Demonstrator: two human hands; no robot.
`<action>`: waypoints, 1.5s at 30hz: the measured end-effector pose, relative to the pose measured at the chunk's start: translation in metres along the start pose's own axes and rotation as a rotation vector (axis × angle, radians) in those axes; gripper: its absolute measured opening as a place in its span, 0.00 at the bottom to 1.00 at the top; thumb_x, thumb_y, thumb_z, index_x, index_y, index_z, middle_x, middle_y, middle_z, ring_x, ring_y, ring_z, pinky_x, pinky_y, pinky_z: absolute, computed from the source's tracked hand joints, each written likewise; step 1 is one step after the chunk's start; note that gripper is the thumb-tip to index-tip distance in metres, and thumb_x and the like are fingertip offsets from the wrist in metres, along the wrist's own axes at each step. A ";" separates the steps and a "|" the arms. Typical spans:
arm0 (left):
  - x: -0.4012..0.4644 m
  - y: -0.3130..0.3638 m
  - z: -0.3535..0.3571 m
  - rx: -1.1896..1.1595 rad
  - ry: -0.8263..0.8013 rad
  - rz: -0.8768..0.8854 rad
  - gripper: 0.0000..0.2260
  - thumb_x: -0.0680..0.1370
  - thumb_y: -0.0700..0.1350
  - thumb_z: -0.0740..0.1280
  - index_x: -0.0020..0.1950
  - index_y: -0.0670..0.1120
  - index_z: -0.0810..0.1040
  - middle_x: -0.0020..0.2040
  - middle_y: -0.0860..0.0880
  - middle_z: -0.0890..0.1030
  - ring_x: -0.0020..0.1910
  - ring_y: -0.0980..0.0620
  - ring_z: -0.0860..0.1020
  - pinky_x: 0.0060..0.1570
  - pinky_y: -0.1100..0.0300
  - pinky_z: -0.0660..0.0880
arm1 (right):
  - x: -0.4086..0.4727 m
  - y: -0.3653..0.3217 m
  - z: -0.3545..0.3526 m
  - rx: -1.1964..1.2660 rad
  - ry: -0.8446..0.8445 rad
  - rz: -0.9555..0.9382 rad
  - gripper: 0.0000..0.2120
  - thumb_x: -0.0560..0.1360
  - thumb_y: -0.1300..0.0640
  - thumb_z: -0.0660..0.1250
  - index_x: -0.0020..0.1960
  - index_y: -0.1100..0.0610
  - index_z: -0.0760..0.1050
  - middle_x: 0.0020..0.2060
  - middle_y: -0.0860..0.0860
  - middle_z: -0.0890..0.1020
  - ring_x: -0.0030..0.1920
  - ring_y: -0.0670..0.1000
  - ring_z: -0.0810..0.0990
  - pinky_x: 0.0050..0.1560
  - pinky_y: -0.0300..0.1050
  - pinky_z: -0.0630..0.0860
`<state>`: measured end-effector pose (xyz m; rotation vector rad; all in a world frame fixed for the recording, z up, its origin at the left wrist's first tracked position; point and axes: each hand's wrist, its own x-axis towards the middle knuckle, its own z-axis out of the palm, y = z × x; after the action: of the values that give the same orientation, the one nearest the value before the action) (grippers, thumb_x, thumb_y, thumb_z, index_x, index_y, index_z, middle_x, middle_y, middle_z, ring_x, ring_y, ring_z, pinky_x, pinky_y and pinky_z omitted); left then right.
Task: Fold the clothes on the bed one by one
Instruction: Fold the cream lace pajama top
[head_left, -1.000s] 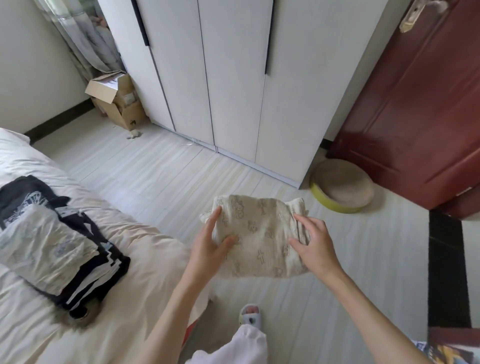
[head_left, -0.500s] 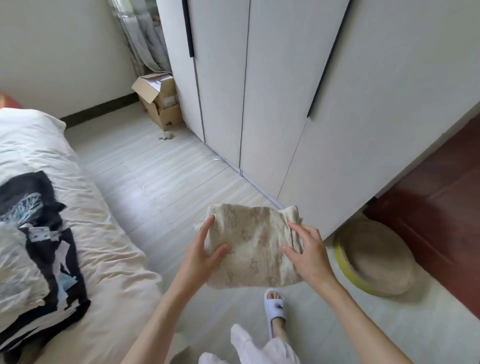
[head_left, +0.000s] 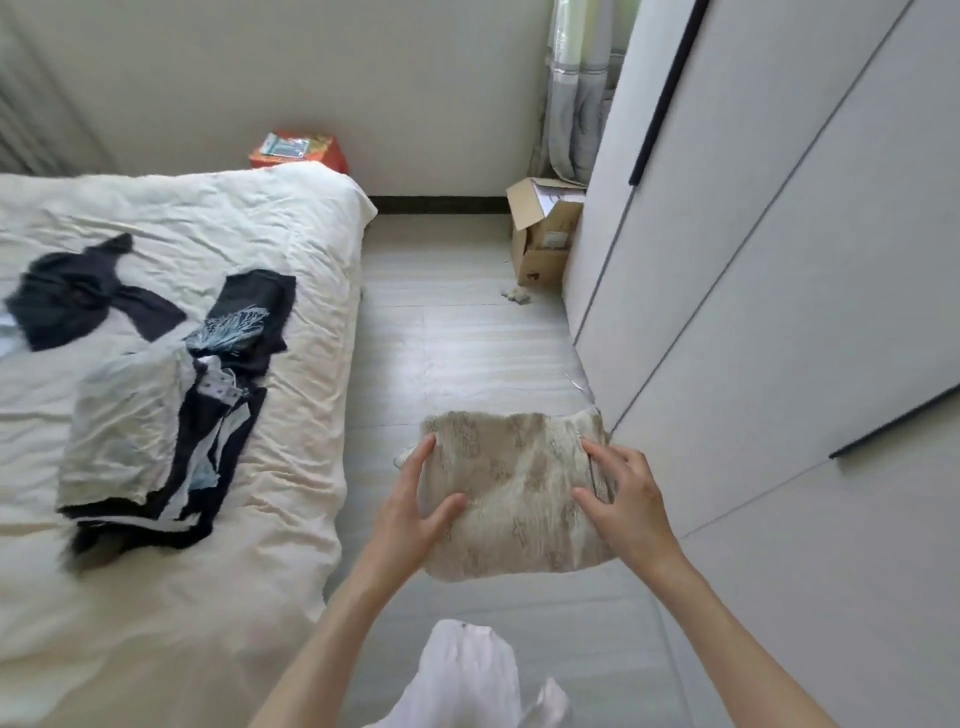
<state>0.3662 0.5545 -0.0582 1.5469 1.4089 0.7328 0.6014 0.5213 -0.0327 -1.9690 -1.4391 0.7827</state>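
Note:
A folded beige patterned garment (head_left: 514, 488) hangs in the air over the floor beside the bed (head_left: 291, 395). My left hand (head_left: 415, 504) grips its left edge, thumb on top. My right hand (head_left: 626, 499) grips its right edge the same way. On the bed lies a pile of folded clothes (head_left: 150, 441), a pale piece on top of dark ones. A loose dark garment (head_left: 78, 301) is spread further up the bed at the left.
A white wardrobe (head_left: 779, 312) stands close on the right. An open cardboard box (head_left: 540, 234) sits on the floor by the curtain. An orange box (head_left: 298, 150) stands behind the bed's far corner. Pale floor runs between bed and wardrobe.
The view has swung left toward the bed, bringing the pile and the loose dark garment into sight. Both hands keep holding the beige garment, carried along with the turn.

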 end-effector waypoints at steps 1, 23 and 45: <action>0.010 0.000 -0.006 -0.003 0.038 -0.015 0.33 0.74 0.46 0.71 0.75 0.52 0.59 0.69 0.60 0.64 0.71 0.55 0.65 0.70 0.56 0.63 | 0.020 -0.007 0.005 -0.004 -0.033 -0.036 0.26 0.73 0.63 0.70 0.69 0.53 0.71 0.62 0.55 0.69 0.65 0.51 0.69 0.59 0.30 0.59; 0.267 -0.090 -0.172 -0.286 0.617 -0.443 0.36 0.76 0.45 0.69 0.76 0.57 0.50 0.68 0.64 0.58 0.67 0.65 0.58 0.66 0.64 0.57 | 0.430 -0.226 0.235 -0.172 -0.690 -0.612 0.24 0.74 0.65 0.68 0.68 0.53 0.72 0.59 0.48 0.67 0.58 0.44 0.67 0.56 0.25 0.59; 0.507 -0.323 -0.306 -0.130 0.886 -1.102 0.33 0.78 0.53 0.64 0.77 0.57 0.48 0.69 0.45 0.65 0.64 0.48 0.69 0.54 0.54 0.73 | 0.667 -0.318 0.612 -0.625 -0.907 -1.081 0.17 0.72 0.66 0.68 0.61 0.60 0.76 0.66 0.63 0.71 0.62 0.63 0.69 0.53 0.59 0.73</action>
<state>0.0439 1.1009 -0.2866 0.1030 2.4257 0.7637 0.1159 1.3083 -0.2874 -0.7486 -3.1336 0.7292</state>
